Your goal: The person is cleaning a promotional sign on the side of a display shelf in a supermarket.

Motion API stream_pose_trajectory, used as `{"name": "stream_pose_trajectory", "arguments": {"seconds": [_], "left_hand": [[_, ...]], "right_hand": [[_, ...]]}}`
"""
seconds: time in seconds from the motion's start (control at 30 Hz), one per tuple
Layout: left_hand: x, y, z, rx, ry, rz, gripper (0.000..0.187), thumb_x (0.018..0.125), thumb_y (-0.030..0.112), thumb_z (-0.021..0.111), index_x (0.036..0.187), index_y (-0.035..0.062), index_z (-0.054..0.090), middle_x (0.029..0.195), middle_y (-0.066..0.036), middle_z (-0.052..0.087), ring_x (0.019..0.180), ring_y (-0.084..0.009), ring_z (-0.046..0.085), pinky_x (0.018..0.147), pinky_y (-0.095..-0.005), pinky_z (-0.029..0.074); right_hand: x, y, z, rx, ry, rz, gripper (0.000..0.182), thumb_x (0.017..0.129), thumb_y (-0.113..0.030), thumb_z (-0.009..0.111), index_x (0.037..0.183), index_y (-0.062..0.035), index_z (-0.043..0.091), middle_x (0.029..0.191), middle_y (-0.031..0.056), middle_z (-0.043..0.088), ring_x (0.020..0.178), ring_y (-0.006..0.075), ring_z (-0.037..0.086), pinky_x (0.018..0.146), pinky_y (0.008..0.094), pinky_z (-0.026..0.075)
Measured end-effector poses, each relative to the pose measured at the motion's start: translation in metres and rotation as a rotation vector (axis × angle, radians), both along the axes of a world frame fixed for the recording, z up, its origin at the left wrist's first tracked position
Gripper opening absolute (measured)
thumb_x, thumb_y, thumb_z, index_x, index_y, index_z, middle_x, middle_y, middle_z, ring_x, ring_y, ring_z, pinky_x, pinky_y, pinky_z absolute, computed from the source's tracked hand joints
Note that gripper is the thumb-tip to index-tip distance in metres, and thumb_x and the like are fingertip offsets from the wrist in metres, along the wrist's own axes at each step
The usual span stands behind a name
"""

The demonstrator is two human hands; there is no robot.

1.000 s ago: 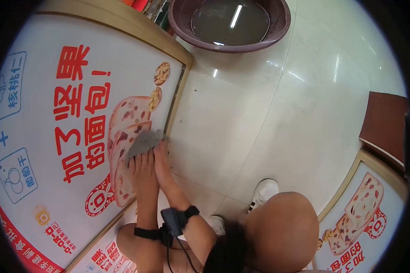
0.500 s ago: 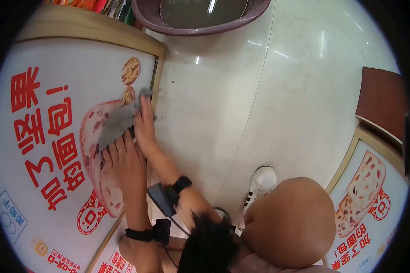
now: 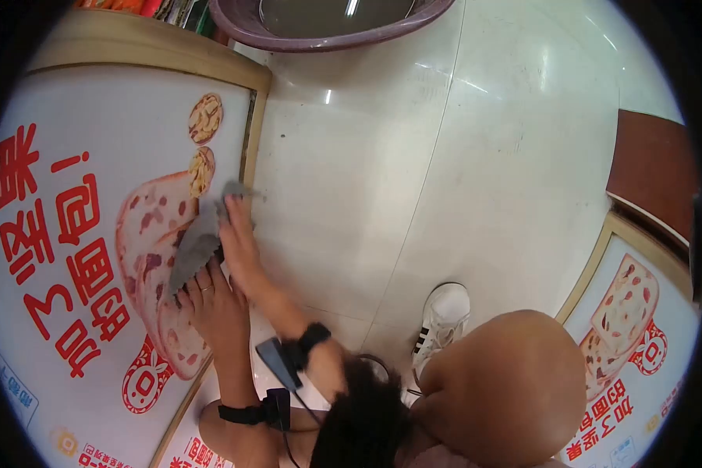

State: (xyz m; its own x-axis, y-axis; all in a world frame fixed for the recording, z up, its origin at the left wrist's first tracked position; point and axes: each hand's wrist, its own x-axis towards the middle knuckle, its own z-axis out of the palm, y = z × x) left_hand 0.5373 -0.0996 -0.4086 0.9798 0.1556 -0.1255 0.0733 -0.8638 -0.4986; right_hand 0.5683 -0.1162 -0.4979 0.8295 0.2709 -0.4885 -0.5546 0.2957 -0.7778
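A grey cloth (image 3: 197, 243) lies bunched against the right part of a white printed panel (image 3: 156, 101) with red characters and bread pictures. My left hand (image 3: 217, 304), with a ring on one finger, presses the cloth's lower end against the panel. Higher up, my right hand (image 3: 239, 240) holds the cloth's other end at the panel's wooden edge, its fingers pointing up the frame. Part of the cloth is hidden beneath the fingers of both hands.
A purple basin (image 3: 327, 43) of dark water stands on the pale tiled floor (image 3: 351, 171) at the top. Colourful packets are at the upper left. Another printed panel (image 3: 600, 273) and a brown surface (image 3: 654, 171) are at the right. A white shoe (image 3: 447, 308) is below centre.
My right hand has moved a little down along the panel's edge with the cloth end. The cloth is bunched more narrowly. The view has shifted slightly, so the panel and basin appear further left.
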Motion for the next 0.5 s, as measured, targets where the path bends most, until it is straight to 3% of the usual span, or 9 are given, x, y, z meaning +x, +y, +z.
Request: {"name": "stream_pose_trajectory", "arguments": {"seconds": [0.13, 0.3, 0.4, 0.43, 0.5], "left_hand": [[-0.007, 0.006, 0.007, 0.007, 0.043, -0.025, 0.039, 0.085, 0.025, 0.057, 0.119, 0.0057, 0.06, 0.116, -0.012, 0.06, 0.108, -0.0302, 0.054, 0.096, -0.0452, 0.038], [-0.001, 0.006, 0.004, -0.013, -0.015, -0.02, 0.037, 0.086, 0.025, 0.057, 0.118, 0.0061, 0.06, 0.113, -0.013, 0.062, 0.106, -0.031, 0.055, 0.096, -0.0452, 0.039], [-0.003, 0.005, 0.006, -0.012, 0.001, -0.006, 0.037, 0.087, 0.025, 0.057, 0.119, 0.007, 0.06, 0.115, -0.013, 0.061, 0.107, -0.0305, 0.055, 0.097, -0.0441, 0.038], [-0.007, 0.002, 0.008, -0.056, 0.072, 0.11, 0.041, 0.085, 0.025, 0.056, 0.121, 0.0055, 0.058, 0.118, -0.014, 0.059, 0.11, -0.0322, 0.052, 0.102, -0.0457, 0.034], [-0.042, 0.006, 0.013, -0.026, 0.159, 0.127, 0.043, 0.085, 0.026, 0.056, 0.122, 0.0042, 0.056, 0.119, -0.015, 0.058, 0.112, -0.0336, 0.05, 0.104, -0.0471, 0.032]], "right_hand": [[-0.007, 0.007, -0.001, -0.014, 0.048, -0.02, 0.063, 0.098, -0.037, 0.043, 0.145, 0.0022, 0.029, 0.152, 0.0254, 0.023, 0.143, 0.0378, 0.017, 0.116, 0.0424, 0.012], [0.108, -0.005, 0.002, -0.144, -0.062, -0.133, 0.064, 0.097, -0.037, 0.044, 0.144, 0.0035, 0.031, 0.15, 0.0289, 0.024, 0.141, 0.0416, 0.019, 0.115, 0.0448, 0.015], [0.066, 0.007, -0.01, -0.111, -0.135, -0.146, 0.061, 0.097, -0.034, 0.045, 0.143, 0.0039, 0.031, 0.149, 0.029, 0.025, 0.14, 0.0412, 0.02, 0.115, 0.0444, 0.017], [0.043, 0.009, -0.003, -0.094, -0.099, -0.152, 0.057, 0.097, -0.029, 0.044, 0.142, 0.0047, 0.033, 0.149, 0.029, 0.026, 0.14, 0.0409, 0.021, 0.115, 0.0436, 0.017], [-0.018, 0.014, 0.013, -0.103, -0.085, -0.104, 0.054, 0.097, -0.026, 0.043, 0.141, 0.0051, 0.034, 0.149, 0.0288, 0.026, 0.14, 0.0409, 0.021, 0.115, 0.0433, 0.016]]}}
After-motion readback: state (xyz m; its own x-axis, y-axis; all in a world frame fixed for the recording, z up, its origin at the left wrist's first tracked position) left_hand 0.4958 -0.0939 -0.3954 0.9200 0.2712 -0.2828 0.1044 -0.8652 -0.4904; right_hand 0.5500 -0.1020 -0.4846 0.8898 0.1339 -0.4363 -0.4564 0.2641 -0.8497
